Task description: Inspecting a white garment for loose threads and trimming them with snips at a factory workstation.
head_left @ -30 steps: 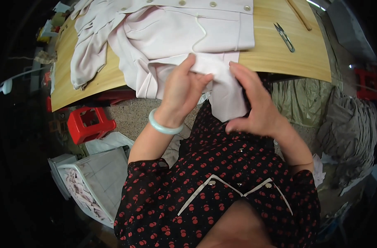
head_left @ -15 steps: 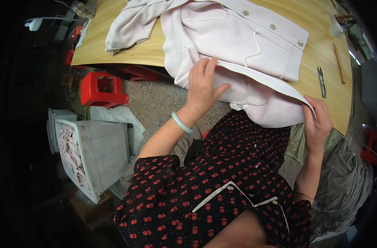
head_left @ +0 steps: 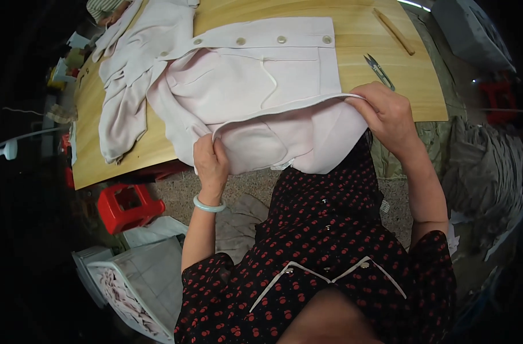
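A pale pink buttoned jacket (head_left: 227,80) lies spread on the wooden table, its near part hanging over the front edge toward my lap. My left hand (head_left: 211,164) is closed on the left end of the jacket's near edge, thumb on top. At the other end of that edge, my right hand (head_left: 387,114) pinches the fabric between thumb and fingers. Between the two hands the edge is stretched in a gentle curve, with the inside of the jacket showing below it. A white cord (head_left: 268,83) lies loose on the cloth. Just beyond my right hand lie thread snips (head_left: 379,71).
A tan wooden stick (head_left: 394,31) lies far right on the table (head_left: 422,86). Below the left side stand a red stool (head_left: 130,209) and a pale crate (head_left: 152,275) of cloth pieces. Grey fabric (head_left: 482,166) is heaped at right. Another person's hand (head_left: 113,16) shows far left.
My left hand, earlier resting on the jacket with its thumb spread, has now closed on the edge. My right hand keeps its grip. The view has turned, shifting the table leftward.
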Motion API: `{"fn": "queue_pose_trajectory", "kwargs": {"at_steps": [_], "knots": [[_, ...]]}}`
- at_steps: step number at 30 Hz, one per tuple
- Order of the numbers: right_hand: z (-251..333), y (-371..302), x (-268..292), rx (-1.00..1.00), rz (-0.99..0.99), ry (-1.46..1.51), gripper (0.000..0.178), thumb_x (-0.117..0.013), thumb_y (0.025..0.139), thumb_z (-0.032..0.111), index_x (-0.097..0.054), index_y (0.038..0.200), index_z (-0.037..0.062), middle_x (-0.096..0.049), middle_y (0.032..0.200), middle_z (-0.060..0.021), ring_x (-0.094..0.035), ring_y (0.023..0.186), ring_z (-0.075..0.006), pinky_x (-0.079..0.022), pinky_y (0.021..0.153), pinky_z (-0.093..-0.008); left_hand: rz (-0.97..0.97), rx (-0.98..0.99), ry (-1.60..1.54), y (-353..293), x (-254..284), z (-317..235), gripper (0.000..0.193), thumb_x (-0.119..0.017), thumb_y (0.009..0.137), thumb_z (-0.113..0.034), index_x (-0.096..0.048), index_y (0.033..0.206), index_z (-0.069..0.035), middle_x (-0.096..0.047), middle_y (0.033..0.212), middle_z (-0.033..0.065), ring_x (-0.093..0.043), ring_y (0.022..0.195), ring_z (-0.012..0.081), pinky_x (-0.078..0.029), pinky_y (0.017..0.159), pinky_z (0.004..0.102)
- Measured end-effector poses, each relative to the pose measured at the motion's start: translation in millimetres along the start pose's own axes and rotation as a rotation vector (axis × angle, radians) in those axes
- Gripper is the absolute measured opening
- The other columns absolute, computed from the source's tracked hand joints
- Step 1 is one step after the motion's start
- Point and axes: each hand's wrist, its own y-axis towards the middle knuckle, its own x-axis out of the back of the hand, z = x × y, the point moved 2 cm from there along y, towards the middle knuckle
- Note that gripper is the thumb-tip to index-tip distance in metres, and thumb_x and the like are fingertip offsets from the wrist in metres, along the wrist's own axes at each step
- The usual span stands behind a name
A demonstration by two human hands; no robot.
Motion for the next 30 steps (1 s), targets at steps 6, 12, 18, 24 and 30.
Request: {"fn": "queue_pose_trajectory", "kwargs": {"at_steps": [6,12,18,24,30], "knots": [[-20,18,13,-0.024,-0.041,-0.012,0.011,-0.06,0.078,0.005,-0.06,0.086,-0.0024,-0.059,0.076,-0.0129,-0.058,0.067,-0.0242,-0.046,0.061,-0.0303,-0.033,0.235,-0.697,69,67,3,0.011,-0.05,0.09,-0.011,-0.052,0.088,-0.001,-0.05,0.077,-0.0017,-0.044,0.072,0.0046,-0.038,0.066,0.0175],[-51,49,-11,-0.06,-0.073,0.073,0.015,-0.053,0.081,0.005,-0.06,0.091,-0.0026,-0.059,0.084,-0.0158,-0.058,0.075,-0.0264,-0.045,0.067,-0.0314,-0.249,0.031,-0.318,160,73,27,0.016,-0.054,0.087,-0.014,-0.055,0.079,0.0,-0.055,0.067,0.0027,-0.049,0.06,0.01,-0.041,0.059,0.0232],[-115,40,-82,-0.285,0.256,0.011,0.022,-0.052,0.081,0.014,-0.061,0.093,-0.0016,-0.06,0.082,-0.017,-0.058,0.078,-0.028,-0.045,0.07,-0.0324,0.26,-0.103,-0.07,188,-38,-2,0.017,-0.061,0.08,-0.015,-0.059,0.089,0.0,-0.06,0.076,0.0139,-0.057,0.067,0.0224,-0.044,0.062,0.0295],[-124,34,-88,-0.464,0.337,0.295,0.023,-0.049,0.08,0.015,-0.063,0.087,-0.0006,-0.063,0.083,-0.0181,-0.059,0.081,-0.031,-0.046,0.075,-0.036,0.453,-0.493,-0.207,218,-133,-99,0.03,-0.061,0.077,-0.023,-0.058,0.1,-0.003,-0.055,0.1,0.0147,-0.053,0.094,0.0298,-0.044,0.079,0.0381],[-130,30,-80,-0.508,0.386,0.3,0.024,-0.051,0.081,0.016,-0.057,0.098,0.0008,-0.061,0.087,-0.016,-0.058,0.079,-0.0252,-0.045,0.071,-0.032,0.68,-0.397,-0.051,234,-167,-130,0.043,-0.069,0.07,-0.025,-0.056,0.103,-0.001,-0.054,0.098,0.0143,-0.052,0.091,0.0274,-0.042,0.079,0.0344]]}}
